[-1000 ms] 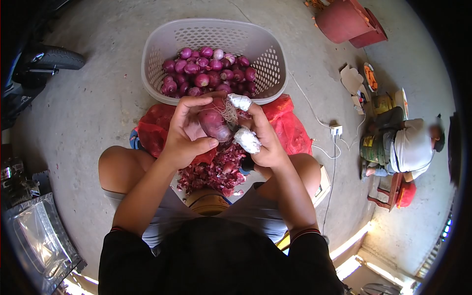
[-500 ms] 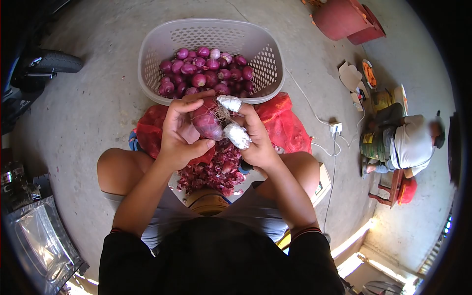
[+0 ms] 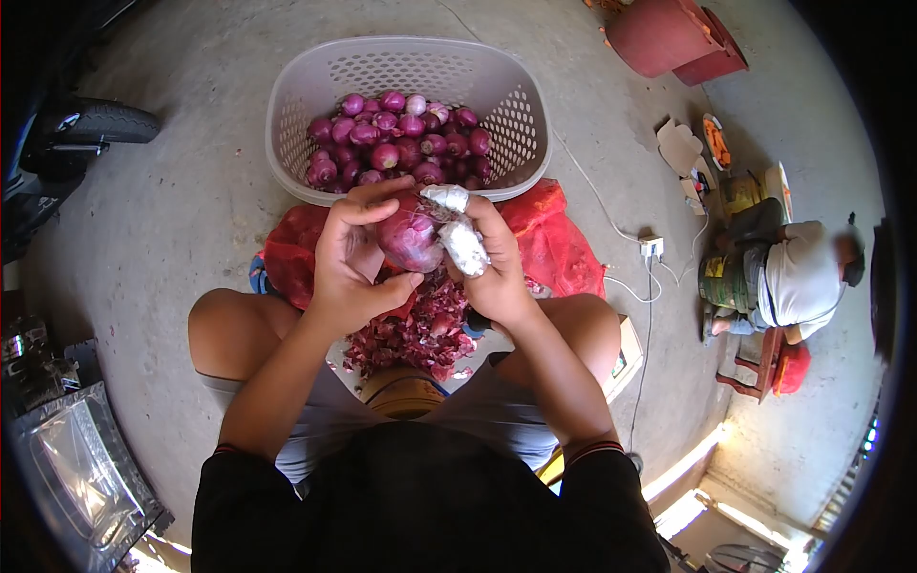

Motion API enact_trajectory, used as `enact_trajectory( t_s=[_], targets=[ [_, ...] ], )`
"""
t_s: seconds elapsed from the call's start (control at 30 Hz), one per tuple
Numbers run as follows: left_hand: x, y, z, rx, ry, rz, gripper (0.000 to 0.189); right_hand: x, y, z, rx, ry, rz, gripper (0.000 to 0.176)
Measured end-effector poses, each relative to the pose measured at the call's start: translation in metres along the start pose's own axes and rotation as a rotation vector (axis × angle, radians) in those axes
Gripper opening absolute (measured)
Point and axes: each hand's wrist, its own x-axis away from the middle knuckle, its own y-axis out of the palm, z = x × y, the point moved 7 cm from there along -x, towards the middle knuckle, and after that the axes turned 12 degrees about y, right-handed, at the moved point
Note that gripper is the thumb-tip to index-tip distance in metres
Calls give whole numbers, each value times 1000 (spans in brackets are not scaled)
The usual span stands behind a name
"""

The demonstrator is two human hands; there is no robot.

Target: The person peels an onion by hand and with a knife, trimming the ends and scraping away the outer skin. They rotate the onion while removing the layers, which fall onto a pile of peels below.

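Observation:
A large red onion is held up in front of me between both hands. My left hand curls around its left side, fingers over the top and thumb below. White wrapping, foil-like in places, covers the thumb and a fingertip of my right hand, and these pinch at the onion's right side, where the roots are mostly hidden. Beneath the hands lies a heap of dark red onion skins. Just beyond them stands a grey perforated basket with many red onions inside.
Red mesh sacks lie under and beside the basket. A white cable runs to a power socket on the right. Farther right, a person in a white shirt sits low. A wheel stands at left; red tubs at upper right.
The onion has turned in my hands, so its roots show less and more smooth purple surface faces me. My right thumb and finger have shifted slightly along its side.

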Motion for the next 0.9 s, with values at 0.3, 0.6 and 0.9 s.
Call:
enact_trajectory(
  t_s=[0.3,0.6,0.9],
  targets=[
    [6,8,-9,166,-149,6,62,-6,-17,-2,-305,130,-18,29],
    [12,-7,-22,376,-420,373,73,-1,-35,-13,236,87,-128,35],
    [18,-9,-29,413,-535,362,66,10,-49,6,1060,311,-220,62]
  ],
)
